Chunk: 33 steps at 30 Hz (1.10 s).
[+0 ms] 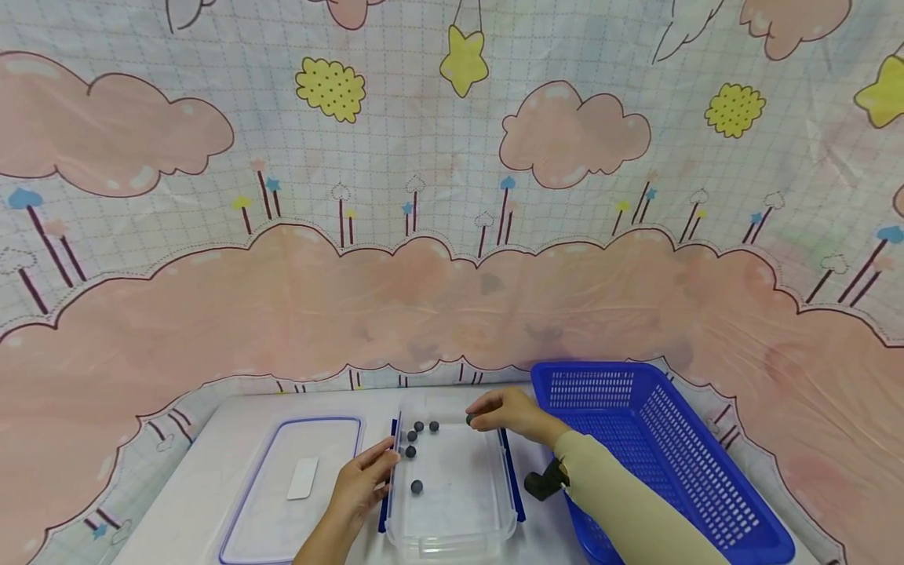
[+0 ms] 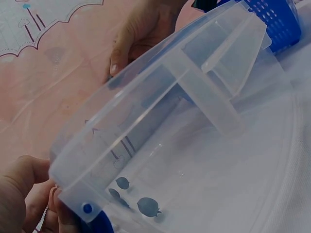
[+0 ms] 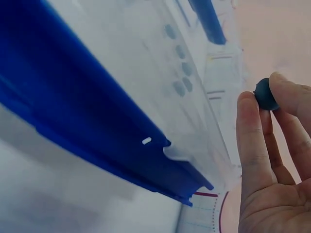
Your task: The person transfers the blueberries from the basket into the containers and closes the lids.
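A clear plastic box point(image 1: 459, 486) with blue side latches stands lidless on the table. Inside, several blueberries point(image 1: 417, 486) lie along its left side, the small crown of one showing in the left wrist view. My left hand point(image 1: 362, 480) grips the box's left wall near the far corner, thumb and fingers point(image 2: 36, 170) on its rim. Over the far right part of the box, my right hand point(image 1: 514, 416) holds a single blueberry point(image 3: 265, 94), pinched between thumb and fingertips.
Left of the box lies a clear lid point(image 1: 271, 447) with a blue rim and a white rectangular piece point(image 1: 303, 479) on it. A blue perforated basket point(image 1: 713, 447) stands at the right, under my right forearm. A cloud-patterned cloth point(image 1: 424, 306) hangs behind the table.
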{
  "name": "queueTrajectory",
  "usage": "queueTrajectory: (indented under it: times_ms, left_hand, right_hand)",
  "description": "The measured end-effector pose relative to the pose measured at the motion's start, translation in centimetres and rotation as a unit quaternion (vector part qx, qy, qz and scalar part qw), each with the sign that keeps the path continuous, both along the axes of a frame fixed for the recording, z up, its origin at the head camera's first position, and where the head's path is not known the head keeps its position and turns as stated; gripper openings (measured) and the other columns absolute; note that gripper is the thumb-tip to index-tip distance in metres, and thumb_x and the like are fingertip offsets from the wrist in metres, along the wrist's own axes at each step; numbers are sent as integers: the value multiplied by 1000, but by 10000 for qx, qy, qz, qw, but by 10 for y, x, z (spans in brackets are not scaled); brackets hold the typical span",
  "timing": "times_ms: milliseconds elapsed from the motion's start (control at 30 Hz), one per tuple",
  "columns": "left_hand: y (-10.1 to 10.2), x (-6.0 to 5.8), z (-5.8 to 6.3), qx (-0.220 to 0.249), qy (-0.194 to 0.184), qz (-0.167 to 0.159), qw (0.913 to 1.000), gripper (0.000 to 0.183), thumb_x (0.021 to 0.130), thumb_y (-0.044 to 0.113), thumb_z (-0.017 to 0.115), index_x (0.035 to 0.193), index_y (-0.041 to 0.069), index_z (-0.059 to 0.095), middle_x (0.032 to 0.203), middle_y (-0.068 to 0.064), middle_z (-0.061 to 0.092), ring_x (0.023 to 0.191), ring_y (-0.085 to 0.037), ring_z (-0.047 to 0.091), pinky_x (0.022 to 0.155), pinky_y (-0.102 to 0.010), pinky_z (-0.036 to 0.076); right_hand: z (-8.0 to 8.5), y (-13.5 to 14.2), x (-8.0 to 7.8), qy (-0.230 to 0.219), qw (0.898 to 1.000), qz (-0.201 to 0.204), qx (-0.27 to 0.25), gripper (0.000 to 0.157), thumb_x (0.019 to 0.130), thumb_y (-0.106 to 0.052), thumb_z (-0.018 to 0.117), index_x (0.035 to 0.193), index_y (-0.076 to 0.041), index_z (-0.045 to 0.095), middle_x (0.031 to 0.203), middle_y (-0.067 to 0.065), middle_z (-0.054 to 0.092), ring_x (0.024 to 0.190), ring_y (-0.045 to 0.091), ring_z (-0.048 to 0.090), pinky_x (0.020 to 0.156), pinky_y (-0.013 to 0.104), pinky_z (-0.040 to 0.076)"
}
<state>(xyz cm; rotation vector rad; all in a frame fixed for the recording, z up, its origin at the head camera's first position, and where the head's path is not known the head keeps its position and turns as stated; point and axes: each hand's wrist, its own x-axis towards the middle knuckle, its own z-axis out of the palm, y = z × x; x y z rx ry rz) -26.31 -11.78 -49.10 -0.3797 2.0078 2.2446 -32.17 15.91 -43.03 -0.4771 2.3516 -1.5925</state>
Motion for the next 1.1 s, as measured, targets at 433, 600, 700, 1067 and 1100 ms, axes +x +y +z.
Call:
queueTrajectory:
  times_ms: [433, 600, 700, 1067, 1100]
  left_hand:
    - [1, 1, 1, 22, -16, 64, 10000, 45, 89, 18, 73, 132, 9, 63, 93, 7, 66, 84, -14, 54, 66, -23, 50]
    - [0, 2, 2, 2, -4, 50, 10000, 46, 88, 19, 74, 132, 8, 63, 93, 7, 67, 84, -14, 55, 67, -24, 51]
    - [-1, 1, 2, -3, 18, 32, 10000, 46, 89, 18, 73, 132, 7, 62, 92, 7, 66, 83, -13, 55, 67, -24, 51]
    - [0, 1, 1, 54, -9, 15, 10000, 46, 90, 17, 72, 133, 7, 61, 90, 7, 67, 82, -13, 55, 67, -24, 51]
    - [1, 0, 0, 61, -12, 13, 10000, 46, 90, 17, 72, 134, 7, 61, 90, 8, 68, 82, -13, 55, 67, -24, 51]
  right_hand:
    - [-7, -26, -9, -133, 9999, 70, -28, 24, 87, -5, 72, 109, 4, 71, 105, 13, 72, 91, 19, 71, 84, 33, 57]
    - [-3, -36, -11, -148, 9999, -14, 63, 23, 87, -5, 73, 108, 2, 72, 105, 11, 72, 90, 19, 71, 84, 34, 57]
    - [-1, -43, -12, -149, 9998, -34, 127, 23, 87, -6, 73, 108, 3, 72, 104, 11, 72, 89, 18, 71, 83, 33, 57]
    - [-11, -66, -14, -390, 9960, -797, 49, 23, 84, -1, 74, 106, 6, 72, 96, 11, 73, 84, 21, 72, 80, 35, 58]
    - [-13, -68, -14, -410, 9952, -879, 93, 23, 84, -2, 75, 106, 5, 72, 95, 10, 73, 83, 20, 72, 80, 34, 58]
